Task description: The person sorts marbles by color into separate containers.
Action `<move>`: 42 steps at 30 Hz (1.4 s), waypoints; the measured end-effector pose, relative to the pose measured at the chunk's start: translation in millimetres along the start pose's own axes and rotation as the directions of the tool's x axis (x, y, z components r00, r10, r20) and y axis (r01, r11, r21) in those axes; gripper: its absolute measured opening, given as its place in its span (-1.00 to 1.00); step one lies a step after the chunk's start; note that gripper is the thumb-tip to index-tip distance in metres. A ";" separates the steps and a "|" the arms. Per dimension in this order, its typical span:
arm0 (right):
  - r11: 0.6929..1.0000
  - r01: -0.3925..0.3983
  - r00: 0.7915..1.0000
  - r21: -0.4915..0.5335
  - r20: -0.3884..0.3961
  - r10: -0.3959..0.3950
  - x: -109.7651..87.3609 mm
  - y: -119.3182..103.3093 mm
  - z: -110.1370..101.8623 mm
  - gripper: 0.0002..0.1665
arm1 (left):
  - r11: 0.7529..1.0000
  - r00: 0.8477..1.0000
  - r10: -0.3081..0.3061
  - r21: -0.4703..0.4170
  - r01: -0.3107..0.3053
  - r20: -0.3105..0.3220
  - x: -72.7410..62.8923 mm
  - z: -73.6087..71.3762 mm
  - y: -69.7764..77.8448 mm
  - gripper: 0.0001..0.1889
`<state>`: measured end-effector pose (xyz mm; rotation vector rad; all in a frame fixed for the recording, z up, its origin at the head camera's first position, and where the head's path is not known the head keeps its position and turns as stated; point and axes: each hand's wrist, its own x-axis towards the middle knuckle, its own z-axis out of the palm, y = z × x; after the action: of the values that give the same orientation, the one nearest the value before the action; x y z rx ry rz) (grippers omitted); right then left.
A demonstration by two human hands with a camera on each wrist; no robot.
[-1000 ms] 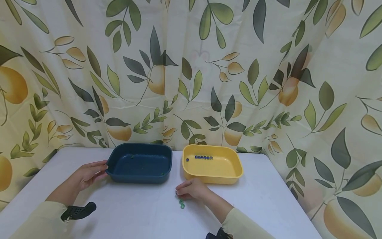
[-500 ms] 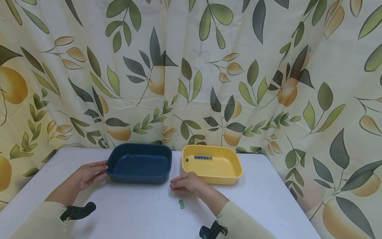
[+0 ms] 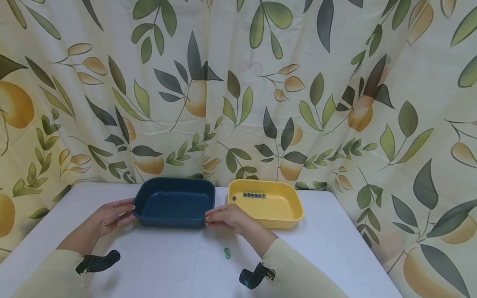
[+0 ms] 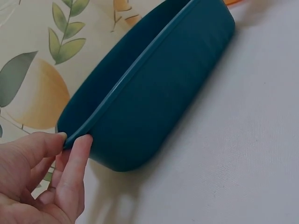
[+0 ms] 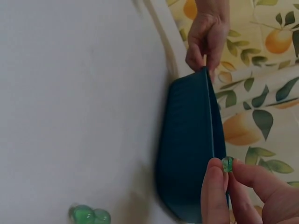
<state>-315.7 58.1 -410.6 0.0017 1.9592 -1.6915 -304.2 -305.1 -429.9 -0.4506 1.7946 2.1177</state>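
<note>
My left hand (image 3: 113, 215) pinches the left rim of a dark blue tray (image 3: 173, 222) between thumb and fingers; the left wrist view shows this grip (image 4: 51, 172) closely. Between thumb and fingertips, my right hand (image 3: 227, 217) holds a green glass marble (image 5: 227, 164) at the tray's near right corner. Inside the blue tray one small marble (image 3: 165, 194) shows toward the back. Two green marbles (image 3: 227, 253) touch each other on the table in front of the right hand.
A yellow tray (image 3: 283, 224) stands to the right of the blue one. In it lie several blue marbles (image 3: 254, 195) in a row, with a single blue marble (image 3: 234, 198) to their left. A fruit-patterned curtain (image 3: 238, 103) hangs behind the white table (image 3: 167, 265).
My right hand has moved up and left with the marble, from beside the two green marbles to the blue tray's corner. My left hand has stayed on the rim.
</note>
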 end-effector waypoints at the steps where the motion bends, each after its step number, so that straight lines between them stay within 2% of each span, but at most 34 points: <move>1: 1.000 -0.002 1.000 0.002 -0.002 0.002 1.1 -1.7 0.7 -0.67 | 1.000 1.000 0.001 -0.007 -0.001 0.004 -0.1 0.3 0.6 -0.43; 6: 1.000 0.004 1.000 0.020 -0.007 -0.004 6.4 -9.0 4.7 -0.67 | 1.000 1.000 0.007 -0.027 -0.006 0.017 0.3 0.5 2.0 -0.49; 10: 0.999 0.023 1.000 0.046 -0.019 -0.022 9.5 -14.2 8.0 -0.71 | 0.999 0.999 0.010 -0.036 -0.009 0.034 1.7 -3.6 0.0 -0.72; 12: 0.998 0.031 0.999 0.056 -0.028 -0.030 11.2 -16.7 9.3 -0.71 | 0.999 0.998 0.013 -0.043 -0.011 0.053 2.1 -6.3 -1.8 -0.76; 17: 0.997 0.041 0.998 0.070 -0.053 -0.037 17.0 -20.4 11.2 -0.69 | 0.999 0.997 0.025 -0.037 -0.022 0.071 3.2 -9.4 -6.6 -0.71; 22: 0.994 0.041 0.997 0.097 -0.066 -0.035 23.0 -23.2 11.7 -0.67 | 0.998 0.997 0.060 -0.012 -0.060 0.052 3.9 -6.2 -10.7 -0.48; 30: 0.985 0.027 0.996 0.171 -0.092 -0.011 29.9 -23.3 11.9 -0.67 | 0.989 0.990 0.141 -0.057 -0.139 0.030 0.8 -0.5 -16.5 -0.76; 35: 0.985 0.023 0.995 0.169 -0.104 -0.006 32.7 -22.8 11.1 -0.68 | 0.988 0.989 0.145 -0.062 -0.145 0.002 -0.4 2.9 -16.9 -0.72; 39: 0.985 0.019 0.994 0.173 -0.114 0.001 35.8 -24.0 11.3 -0.70 | 0.985 0.989 0.145 -0.094 -0.145 -0.004 0.2 4.1 -18.3 -0.77; 42: 0.982 0.011 0.992 0.190 -0.123 0.012 38.0 -25.8 12.5 -0.70 | 0.983 0.989 0.147 -0.115 -0.146 -0.001 0.6 3.8 -19.4 -0.73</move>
<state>-352.0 28.2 -402.8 0.1816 1.8753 -1.9134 -296.3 -298.4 -446.7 -0.3476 1.7571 2.3286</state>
